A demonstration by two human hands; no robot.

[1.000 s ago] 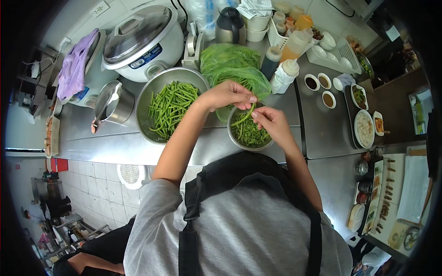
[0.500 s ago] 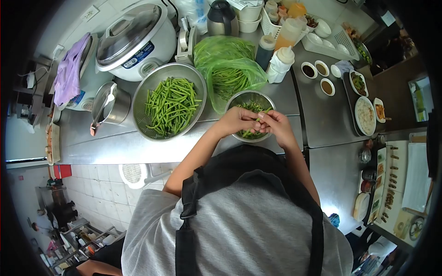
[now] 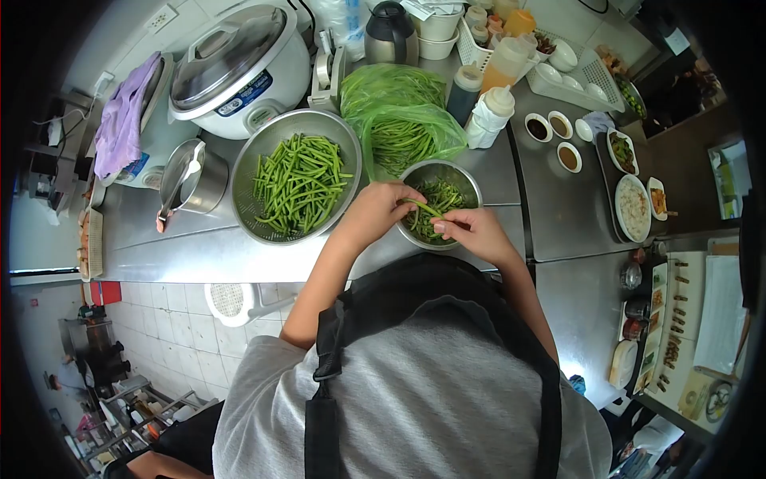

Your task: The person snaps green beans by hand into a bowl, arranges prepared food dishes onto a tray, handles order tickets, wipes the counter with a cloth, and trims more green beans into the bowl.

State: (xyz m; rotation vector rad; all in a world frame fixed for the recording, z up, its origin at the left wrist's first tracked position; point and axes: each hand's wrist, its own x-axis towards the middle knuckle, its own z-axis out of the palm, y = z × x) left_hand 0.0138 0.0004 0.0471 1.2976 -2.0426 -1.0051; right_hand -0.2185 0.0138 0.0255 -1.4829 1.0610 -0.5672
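Over a small steel bowl (image 3: 477, 182), my hands are pinching a single green bean (image 3: 424, 207) between them. My left hand (image 3: 378, 211) is closed on the bean's left end, at the bowl's left rim. The other end is at the thumb and fingertips of my right hand (image 3: 477, 231), above the bowl's front side. Short green trimmings (image 3: 444, 196) lie in the bowl. To the left, a perforated steel colander (image 3: 246, 168) holds a heap of cut green beans (image 3: 298, 184). Behind the bowl, long beans (image 3: 404, 142) show in an open green plastic bag (image 3: 389, 86).
Rice cookers (image 3: 231, 80) and a steel pot (image 3: 196, 188) stand at the left. Squeeze bottles (image 3: 490, 118) are close behind the bowl. Small sauce dishes (image 3: 568, 156) and a tray with a rice plate (image 3: 632, 209) sit at the right. A white stool (image 3: 231, 303) is below the counter.
My hands have moved apart from close together over the bowl. The left has shifted left, the right slightly nearer me, and the bean now shows stretched between them.
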